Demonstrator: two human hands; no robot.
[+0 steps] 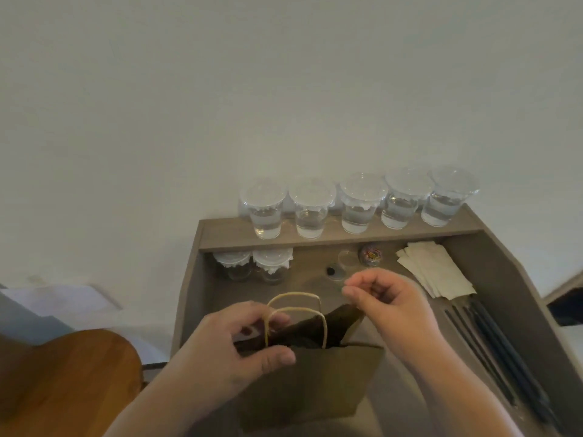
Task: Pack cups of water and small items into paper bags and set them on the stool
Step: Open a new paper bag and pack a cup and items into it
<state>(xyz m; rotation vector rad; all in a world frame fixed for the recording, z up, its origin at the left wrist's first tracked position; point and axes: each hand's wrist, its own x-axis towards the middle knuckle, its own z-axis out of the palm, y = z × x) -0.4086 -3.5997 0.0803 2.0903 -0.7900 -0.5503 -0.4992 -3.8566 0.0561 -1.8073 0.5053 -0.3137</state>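
Our left hand [243, 345] grips the bag [315, 383] at its near rim; the bag stands open on the desk [220, 298]. Right hand [389, 302] is curled over the far rim, and we can't tell if it holds anything.

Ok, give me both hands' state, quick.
Left hand: grips the paper bag near its handles.
Right hand: pinches the bag's far rim.

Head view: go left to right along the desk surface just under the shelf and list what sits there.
Lidded cup → second lidded cup → small black round item → clear round lid → clear pot of colourful bits → paper napkins → dark straws.
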